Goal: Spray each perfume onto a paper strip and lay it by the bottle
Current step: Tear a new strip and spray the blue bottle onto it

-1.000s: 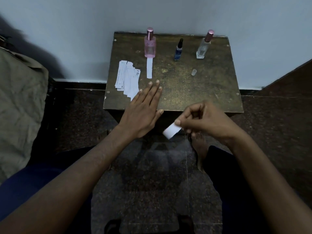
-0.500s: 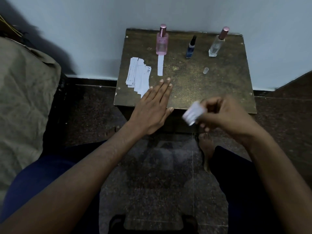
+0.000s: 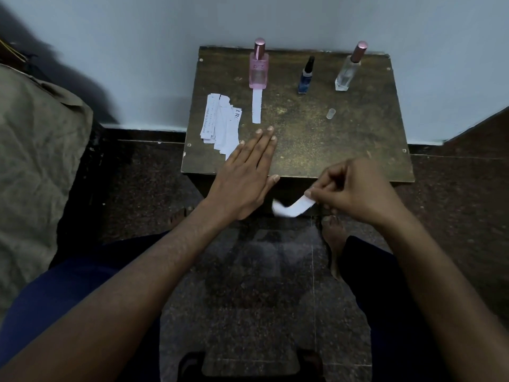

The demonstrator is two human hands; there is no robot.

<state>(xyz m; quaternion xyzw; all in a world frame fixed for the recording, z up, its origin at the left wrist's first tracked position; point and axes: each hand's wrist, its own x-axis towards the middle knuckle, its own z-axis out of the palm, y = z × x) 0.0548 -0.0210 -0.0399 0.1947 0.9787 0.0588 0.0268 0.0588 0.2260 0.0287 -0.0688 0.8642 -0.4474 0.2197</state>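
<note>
- Now the right hand (image 3: 355,194) pinches a paper strip (image 3: 293,208) just off the tabletop's (image 3: 330,150) near edge.
- Left hand (image 3: 245,175) lies flat, fingers straight, beside the strip pile (image 3: 221,124).
- Another strip (image 3: 256,106) lies before the pink bottle (image 3: 258,68).

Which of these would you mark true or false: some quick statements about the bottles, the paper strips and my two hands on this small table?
1. A white paper strip lies in front of the pink perfume bottle. True.
2. The right hand is empty. False: it pinches a white strip.
3. The left hand lies flat, fingers straight, on the worn brown table. True.
4. The small dark blue bottle stands farthest right. False: the clear glass bottle does.
5. The loose strip pile lies right of the bottles. False: left.
</note>
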